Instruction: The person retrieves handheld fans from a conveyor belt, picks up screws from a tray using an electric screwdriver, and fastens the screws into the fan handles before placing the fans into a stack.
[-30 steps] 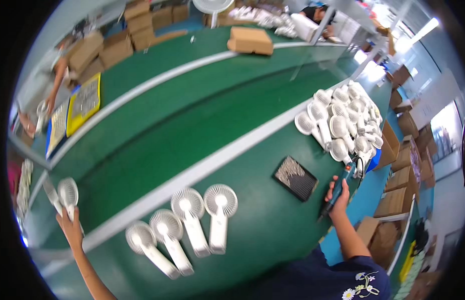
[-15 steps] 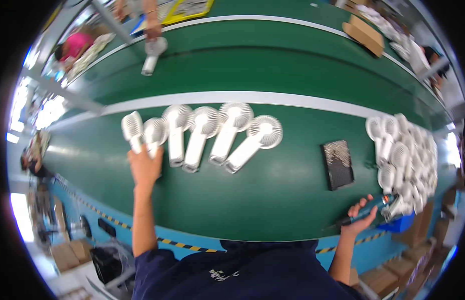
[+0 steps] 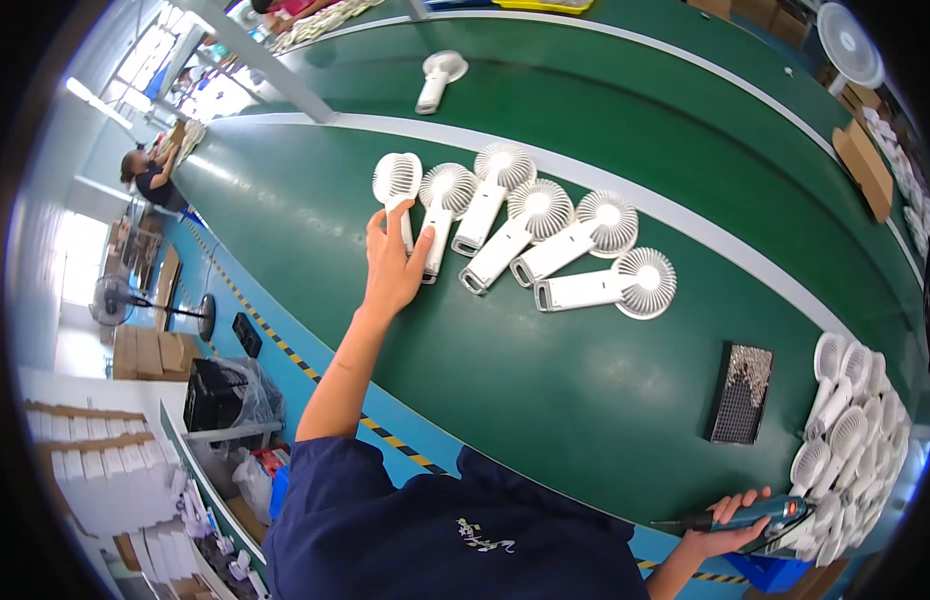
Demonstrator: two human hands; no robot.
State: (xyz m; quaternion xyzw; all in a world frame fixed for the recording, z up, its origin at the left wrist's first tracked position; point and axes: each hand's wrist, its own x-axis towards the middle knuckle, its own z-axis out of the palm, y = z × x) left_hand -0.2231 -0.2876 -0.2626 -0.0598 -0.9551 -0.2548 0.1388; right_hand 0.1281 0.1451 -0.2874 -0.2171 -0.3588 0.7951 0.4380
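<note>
My left hand (image 3: pixel 389 268) reaches to the leftmost white handheld fan (image 3: pixel 396 177), its fingers and thumb about the handle. The thumb lies close against the handle of a second fan (image 3: pixel 448 188). Several more white fans fan out to the right, the last one (image 3: pixel 646 283) lying nearly sideways. In my right hand (image 3: pixel 723 528), near the table's front edge, is a teal electric screwdriver (image 3: pixel 778 513) with a black nose and thin bit pointing left. Beyond it stands a black tray (image 3: pixel 737 415) holding many small metallic pieces, likely screws.
A dense pile of white fans (image 3: pixel 853 440) covers the table's right end. One fan (image 3: pixel 441 80) lies on the green surface past the white divider rail (image 3: pixel 685 230). An open cardboard box (image 3: pixel 865 170) is at far right. Another person (image 3: pixel 153 180) works at far left.
The view has turned left, so the table now slants. The other person's hand has left the fan across the rail. My left hand stays at the leftmost fans; my right still holds the screwdriver.
</note>
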